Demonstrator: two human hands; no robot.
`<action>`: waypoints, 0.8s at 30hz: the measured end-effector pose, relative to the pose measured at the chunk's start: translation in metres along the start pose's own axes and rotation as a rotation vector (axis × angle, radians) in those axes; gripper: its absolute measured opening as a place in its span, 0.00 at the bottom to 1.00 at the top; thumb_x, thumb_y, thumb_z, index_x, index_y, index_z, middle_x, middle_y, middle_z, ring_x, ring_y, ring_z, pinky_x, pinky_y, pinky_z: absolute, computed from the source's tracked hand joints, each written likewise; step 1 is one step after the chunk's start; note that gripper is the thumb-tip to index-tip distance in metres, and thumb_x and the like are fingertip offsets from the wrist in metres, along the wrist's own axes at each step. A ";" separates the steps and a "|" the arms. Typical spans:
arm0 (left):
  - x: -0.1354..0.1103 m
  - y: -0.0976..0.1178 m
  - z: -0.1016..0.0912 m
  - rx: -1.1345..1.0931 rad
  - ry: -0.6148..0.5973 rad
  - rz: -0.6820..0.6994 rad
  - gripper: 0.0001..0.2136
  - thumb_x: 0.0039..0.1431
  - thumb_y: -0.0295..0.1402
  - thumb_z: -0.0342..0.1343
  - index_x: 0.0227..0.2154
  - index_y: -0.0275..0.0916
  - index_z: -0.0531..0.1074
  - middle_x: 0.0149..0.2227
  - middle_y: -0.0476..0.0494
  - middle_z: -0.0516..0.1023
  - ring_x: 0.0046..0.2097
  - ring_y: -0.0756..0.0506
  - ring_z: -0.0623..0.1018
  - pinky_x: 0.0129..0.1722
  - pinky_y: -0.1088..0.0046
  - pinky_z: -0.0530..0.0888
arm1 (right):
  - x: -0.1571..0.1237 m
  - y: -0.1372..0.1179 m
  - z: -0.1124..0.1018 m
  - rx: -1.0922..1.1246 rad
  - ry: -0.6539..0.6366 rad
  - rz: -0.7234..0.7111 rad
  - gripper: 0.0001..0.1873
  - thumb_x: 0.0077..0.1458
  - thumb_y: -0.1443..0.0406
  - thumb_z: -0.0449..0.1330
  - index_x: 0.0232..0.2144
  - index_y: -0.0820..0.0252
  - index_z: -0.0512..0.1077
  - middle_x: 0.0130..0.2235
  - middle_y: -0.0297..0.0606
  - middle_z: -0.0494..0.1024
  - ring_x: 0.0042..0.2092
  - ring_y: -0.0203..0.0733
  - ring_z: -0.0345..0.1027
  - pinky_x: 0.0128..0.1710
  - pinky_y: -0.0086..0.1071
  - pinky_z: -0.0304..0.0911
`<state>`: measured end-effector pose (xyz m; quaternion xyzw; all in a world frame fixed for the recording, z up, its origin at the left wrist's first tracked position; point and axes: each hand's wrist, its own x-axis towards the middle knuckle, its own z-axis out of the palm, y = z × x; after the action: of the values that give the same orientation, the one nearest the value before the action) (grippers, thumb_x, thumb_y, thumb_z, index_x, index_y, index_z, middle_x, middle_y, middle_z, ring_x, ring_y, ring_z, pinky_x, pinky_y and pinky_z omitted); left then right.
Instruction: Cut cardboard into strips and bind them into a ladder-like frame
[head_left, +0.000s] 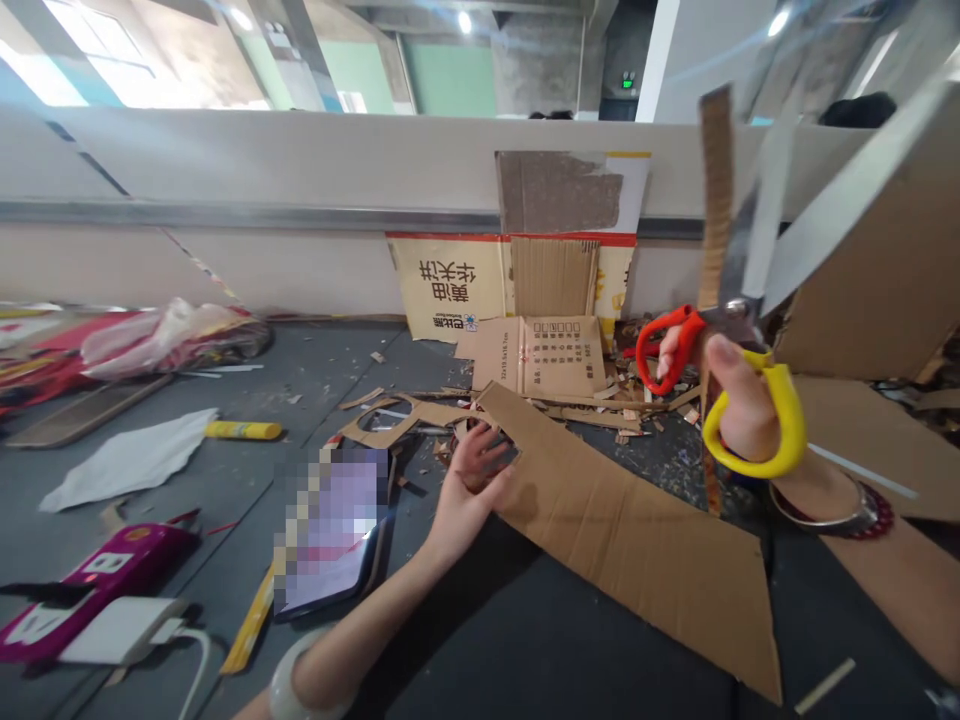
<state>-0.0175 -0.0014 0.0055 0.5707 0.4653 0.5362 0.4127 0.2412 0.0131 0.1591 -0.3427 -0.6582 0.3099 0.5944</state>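
Cardboard sheet (630,550) lay slanted across the dark floor (315,370), its upper end reaching into a litter of brown offcuts (600,405). Left hand (469,490) curled its fingers over the ragged edge of an opening in the sheet, pinching the board. Right hand (739,400) held large scissors (739,320) upright, with the thumb at the yellow loop, the fingers at the orange loop and the blades spread wide. A narrow corrugated strip (716,200) stood close against the blades; whether they had caught it could not be told.

Phone (330,530), its screen blurred out, lay just beside the left forearm. Further left were a yellow tube (244,430), a white sheet of paper or cloth (127,460) and a white charger (120,630) with its cable.

Risks, as judged: open blades held high, near the head camera, could nick skin if the grip slipped. Torn board under the left fingers might tear further and let the sheet shift. An elbow or a dragged sheet could knock the phone or snag the cable.
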 end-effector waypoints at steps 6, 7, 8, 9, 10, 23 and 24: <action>-0.017 0.041 0.006 0.591 0.259 0.606 0.33 0.48 0.29 0.58 0.56 0.46 0.52 0.60 0.38 0.52 0.61 0.35 0.55 0.58 0.51 0.54 | 0.000 -0.036 -0.005 0.138 0.156 0.006 0.19 0.52 0.48 0.45 0.27 0.56 0.64 0.32 0.39 0.68 0.34 0.42 0.65 0.29 0.36 0.63; -0.023 0.050 0.014 0.604 0.105 0.604 0.33 0.49 0.29 0.57 0.57 0.45 0.50 0.60 0.38 0.52 0.61 0.35 0.55 0.58 0.51 0.55 | -0.001 -0.041 -0.003 0.172 0.167 0.035 0.19 0.53 0.49 0.43 0.27 0.56 0.63 0.32 0.39 0.68 0.34 0.43 0.65 0.29 0.37 0.64; -0.028 0.059 0.024 0.593 -0.073 0.565 0.34 0.51 0.30 0.56 0.59 0.44 0.47 0.61 0.37 0.51 0.61 0.35 0.54 0.59 0.51 0.55 | -0.003 -0.044 -0.002 0.213 0.174 0.065 0.20 0.55 0.49 0.41 0.28 0.55 0.62 0.31 0.39 0.67 0.35 0.44 0.66 0.29 0.38 0.64; -0.033 0.067 0.035 0.567 -0.252 0.524 0.36 0.51 0.32 0.56 0.60 0.44 0.43 0.62 0.37 0.48 0.62 0.35 0.52 0.59 0.53 0.55 | -0.004 -0.048 0.000 0.259 0.175 0.093 0.20 0.55 0.50 0.40 0.28 0.55 0.62 0.31 0.39 0.66 0.34 0.45 0.66 0.30 0.39 0.64; -0.037 0.075 0.046 0.541 -0.381 0.487 0.37 0.52 0.35 0.56 0.61 0.45 0.40 0.63 0.39 0.45 0.62 0.36 0.51 0.60 0.56 0.56 | -0.005 -0.050 0.002 0.303 0.172 0.116 0.20 0.56 0.50 0.39 0.28 0.55 0.62 0.30 0.38 0.65 0.34 0.44 0.66 0.30 0.39 0.65; 0.052 0.090 0.018 1.242 -0.460 0.279 0.19 0.56 0.25 0.40 0.50 0.38 0.62 0.35 0.36 0.77 0.36 0.38 0.77 0.34 0.65 0.70 | -0.038 -0.007 -0.043 0.321 -0.041 0.371 0.08 0.50 0.59 0.57 0.29 0.56 0.70 0.36 0.37 0.73 0.40 0.42 0.68 0.35 0.36 0.69; 0.064 0.088 0.008 1.317 -0.428 0.291 0.19 0.56 0.25 0.39 0.50 0.40 0.62 0.37 0.38 0.77 0.37 0.40 0.77 0.35 0.65 0.70 | -0.044 -0.002 -0.046 0.337 -0.053 0.471 0.09 0.50 0.57 0.57 0.30 0.56 0.70 0.37 0.38 0.73 0.40 0.43 0.69 0.33 0.36 0.69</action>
<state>-0.0023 0.0414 0.1051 0.8510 0.5204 0.0690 -0.0119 0.2894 -0.0236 0.1405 -0.3743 -0.5151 0.5532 0.5372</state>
